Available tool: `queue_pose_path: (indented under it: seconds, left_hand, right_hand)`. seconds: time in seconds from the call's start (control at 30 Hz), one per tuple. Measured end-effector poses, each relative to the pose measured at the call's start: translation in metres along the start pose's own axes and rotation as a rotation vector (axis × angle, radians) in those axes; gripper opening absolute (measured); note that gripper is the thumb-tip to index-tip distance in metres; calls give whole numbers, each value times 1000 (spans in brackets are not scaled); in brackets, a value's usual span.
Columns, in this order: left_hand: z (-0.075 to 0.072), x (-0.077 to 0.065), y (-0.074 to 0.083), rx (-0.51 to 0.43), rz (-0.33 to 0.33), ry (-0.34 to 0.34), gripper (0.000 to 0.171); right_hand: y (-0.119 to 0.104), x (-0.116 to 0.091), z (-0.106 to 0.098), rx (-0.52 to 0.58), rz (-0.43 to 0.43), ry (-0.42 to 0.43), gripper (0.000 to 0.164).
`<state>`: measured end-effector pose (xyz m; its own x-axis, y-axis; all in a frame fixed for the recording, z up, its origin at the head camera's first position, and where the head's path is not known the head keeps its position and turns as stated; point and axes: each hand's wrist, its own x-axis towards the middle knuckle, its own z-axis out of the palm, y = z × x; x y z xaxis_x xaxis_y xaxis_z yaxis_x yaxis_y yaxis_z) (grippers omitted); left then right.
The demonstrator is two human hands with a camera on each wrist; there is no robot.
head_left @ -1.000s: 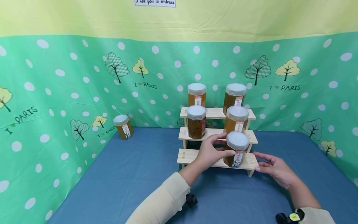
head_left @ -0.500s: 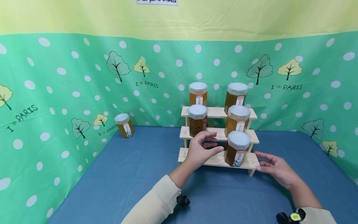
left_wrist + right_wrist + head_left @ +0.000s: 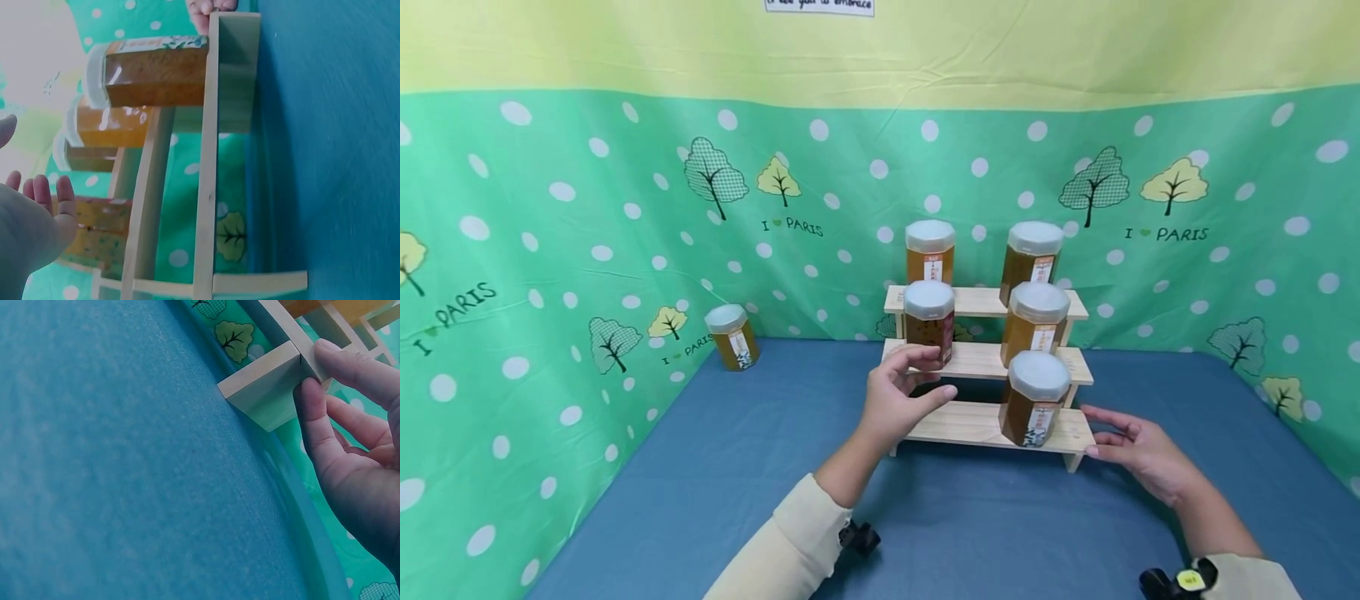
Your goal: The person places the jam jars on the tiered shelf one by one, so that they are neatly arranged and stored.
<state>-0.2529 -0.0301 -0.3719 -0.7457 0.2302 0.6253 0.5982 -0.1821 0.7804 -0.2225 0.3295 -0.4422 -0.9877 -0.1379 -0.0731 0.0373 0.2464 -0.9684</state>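
A three-step wooden display rack (image 3: 966, 423) stands on the blue cloth. On its lowest step, at the right, an amber jar (image 3: 1036, 402) with a white lid sits upright. My left hand (image 3: 891, 408) hovers left of that jar with fingers spread and nothing held, in front of a darker, speckled jar (image 3: 928, 321) on the middle step. At the rack's right end, my right hand (image 3: 1138, 454) holds the end of the lowest board between thumb and fingers. The right wrist view shows the fingertips (image 3: 309, 390) on the board's corner.
Another jar (image 3: 1041, 321) is on the middle step at the right. Two jars, left (image 3: 930, 250) and right (image 3: 1032, 258), are on the top step. A separate jar (image 3: 732, 337) stands at the back left of the cloth (image 3: 760, 467), near the green curtain (image 3: 820, 192).
My left hand has let go of the jar on the lowest step and drawn away to the left. That jar stays in place. The right hand has kept its position on the rack.
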Motion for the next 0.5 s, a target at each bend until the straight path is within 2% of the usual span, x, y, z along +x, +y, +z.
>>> queue_pose_path:
  seconds: [0.2,0.4,0.5]
  left_hand:
    - [-18,-2,5,9,34,23,44]
    - [-42,-2,11,82,31,95,42]
    - [-55,-3,14,134,29,109,42]
  right_hand:
    - [0,0,1,-3,5,-4,80]
    - [1,1,1,-3,11,-5,80]
    - [0,0,1,-2,23,-1,80]
